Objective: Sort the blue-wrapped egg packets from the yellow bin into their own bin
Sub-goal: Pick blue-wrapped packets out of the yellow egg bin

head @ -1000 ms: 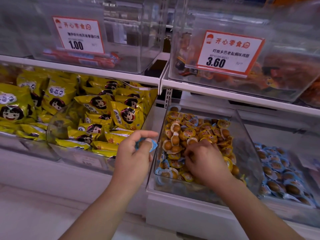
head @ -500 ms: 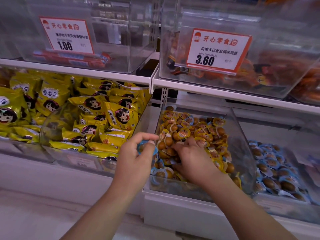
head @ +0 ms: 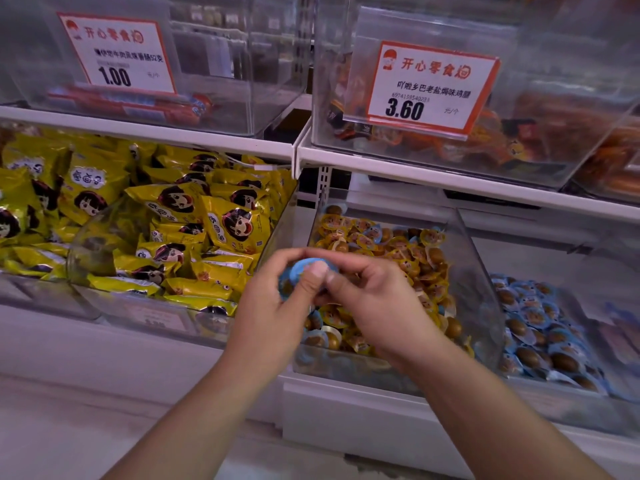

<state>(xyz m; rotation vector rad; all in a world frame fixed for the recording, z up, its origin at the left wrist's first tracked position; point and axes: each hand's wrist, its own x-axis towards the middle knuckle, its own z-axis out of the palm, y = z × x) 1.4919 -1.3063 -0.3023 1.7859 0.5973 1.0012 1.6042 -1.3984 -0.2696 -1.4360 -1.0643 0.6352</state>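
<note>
Blue-wrapped egg packet (head: 309, 268) — pinched between both hands.

Yellow snack bags (head: 180, 223) fill the left bin. On the upper shelf (head: 149, 129), clear boxes carry price tags: 1.00 (head: 116, 51) upper left, 3.60 (head: 433, 88) upper right, over orange packets (head: 519, 143).

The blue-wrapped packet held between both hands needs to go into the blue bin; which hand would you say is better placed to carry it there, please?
Probably the right hand: it touches the blue-wrapped packet and is nearer the blue bin; the left hand would have to cross over.
</note>
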